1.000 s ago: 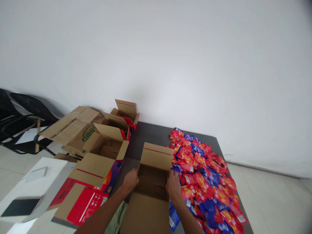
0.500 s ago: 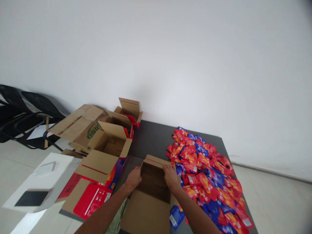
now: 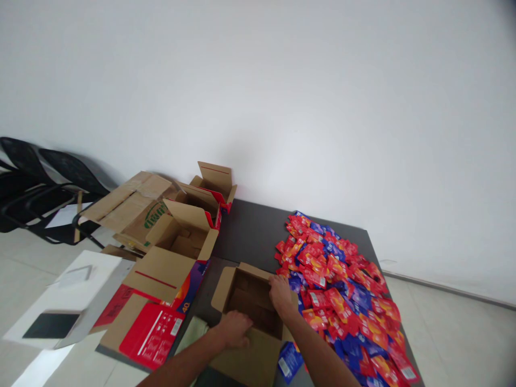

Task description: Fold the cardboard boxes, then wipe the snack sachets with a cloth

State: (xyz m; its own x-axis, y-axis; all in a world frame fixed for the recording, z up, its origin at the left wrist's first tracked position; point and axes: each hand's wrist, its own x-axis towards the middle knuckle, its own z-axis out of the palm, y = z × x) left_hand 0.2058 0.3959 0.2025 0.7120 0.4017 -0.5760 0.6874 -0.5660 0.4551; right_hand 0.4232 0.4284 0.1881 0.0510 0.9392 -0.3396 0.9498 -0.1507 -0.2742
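An opened cardboard box (image 3: 252, 299) stands on the dark table in front of me, brown inside, with its flaps spread outward and nothing visible in its cavity. My left hand (image 3: 237, 327) is at the near edge of the opening, fingers curled over the edge by the near flap (image 3: 245, 360). At the far right corner, my right hand (image 3: 281, 294) grips the box wall. Close to the right hand lies a large heap of red and blue sachets (image 3: 330, 279). A folded pale green cloth (image 3: 195, 333) is partly hidden behind my left forearm.
Along the left side stand more open boxes (image 3: 189, 239) with red and purple printing. Beyond them are a taped carton (image 3: 137, 201) and black chairs (image 3: 72, 166). A white box (image 3: 76, 290) carries a dark flat device (image 3: 51, 325). A white wall backs the dark table (image 3: 250, 226).
My left hand has moved from the box's far left side to its near edge. The left flap now lies outward. My right hand stays at the far right corner.
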